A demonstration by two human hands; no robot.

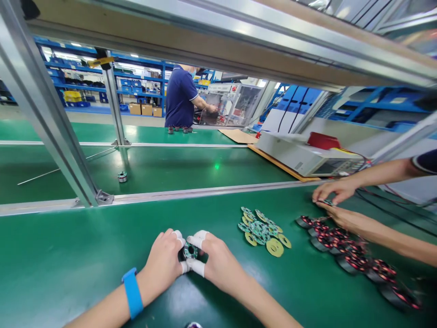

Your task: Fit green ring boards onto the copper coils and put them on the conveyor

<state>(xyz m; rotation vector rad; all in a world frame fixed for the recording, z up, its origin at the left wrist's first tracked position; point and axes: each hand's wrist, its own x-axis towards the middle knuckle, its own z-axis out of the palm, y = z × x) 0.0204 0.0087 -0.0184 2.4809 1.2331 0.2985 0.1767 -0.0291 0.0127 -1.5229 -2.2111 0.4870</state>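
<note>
Both my hands meet over the green bench, their fingertips in white finger cots. Between them is a small motor stator (190, 251) with a green ring-shaped circuit board on top. My left hand (165, 256), with a blue band at the wrist, pinches its left side. From the right, my right hand (215, 259) grips it with thumb and fingers. The stator's lower side is hidden by my fingers. To the right lies a loose pile of round green and yellowish circuit boards (262, 230). Part of another stator (194, 325) shows at the bottom edge.
Rows of copper-wound stators (351, 262) stand on the right. Beyond them a co-worker's hands (336, 196) hold a small board. A metal rail (205, 195) crosses behind the bench, with a lone stator (122, 176) past it. A grey instrument (307, 155) stands at the back right.
</note>
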